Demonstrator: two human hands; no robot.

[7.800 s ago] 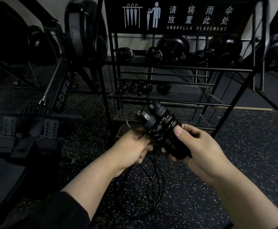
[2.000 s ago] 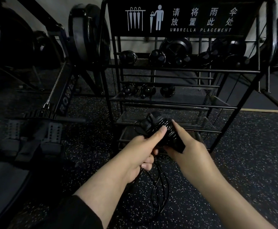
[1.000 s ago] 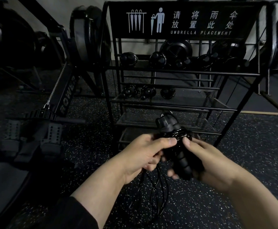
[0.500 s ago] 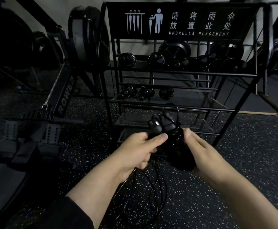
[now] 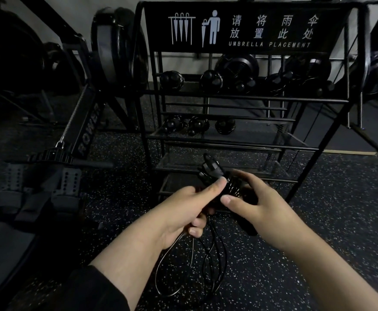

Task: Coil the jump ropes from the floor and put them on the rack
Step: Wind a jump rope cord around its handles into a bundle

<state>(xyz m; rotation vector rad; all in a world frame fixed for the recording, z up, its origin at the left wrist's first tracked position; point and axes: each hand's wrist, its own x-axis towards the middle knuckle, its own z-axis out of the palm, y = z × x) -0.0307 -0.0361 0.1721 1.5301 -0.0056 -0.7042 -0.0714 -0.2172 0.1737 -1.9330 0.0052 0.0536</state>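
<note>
Jump rope (image 5: 215,176) (two handles), held by left hand (image 5: 190,205), right hand (image 5: 253,205), one rack (image 5: 250,99)

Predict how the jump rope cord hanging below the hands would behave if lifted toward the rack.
The cord is probably floppy: its thin loops sag freely under the left hand. It likely springs loose unless held, since the loops splay apart. It looks glossy, so possibly slippery.

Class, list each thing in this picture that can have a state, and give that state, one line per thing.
jump rope handles: bundled together, held off the floor in both hands
rope cord: hanging in loose loops below the hands
left hand: gripping the bundle
right hand: gripping the bundle
rack: upright, shelves holding dark round items
</note>
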